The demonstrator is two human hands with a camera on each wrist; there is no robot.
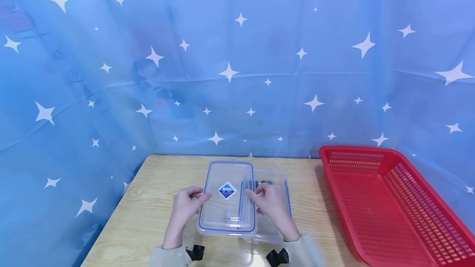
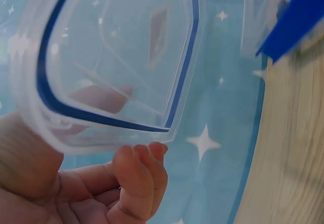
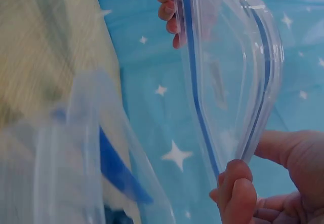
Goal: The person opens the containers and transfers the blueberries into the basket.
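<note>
Both hands hold a clear plastic lid (image 1: 222, 213) with a blue seal and a blue-and-white diamond label (image 1: 227, 190), raised above the table. On one long side, my left hand (image 1: 186, 206) pinches the rim, thumb on top and fingers beneath. The right hand (image 1: 273, 204) pinches the opposite side, and its curled fingers (image 3: 238, 191) show at the rim in the right wrist view. Partly behind the lid and the right hand, a clear plastic container (image 1: 265, 236) sits on the table. It has blue strips along its sides, and small dark things (image 1: 268, 182) show near its far end.
A large red plastic basket (image 1: 375, 201) with perforated sides stands at the right of the wooden table (image 1: 148, 201). Blue cloth (image 1: 237, 94) with white stars hangs behind the table and down its left side.
</note>
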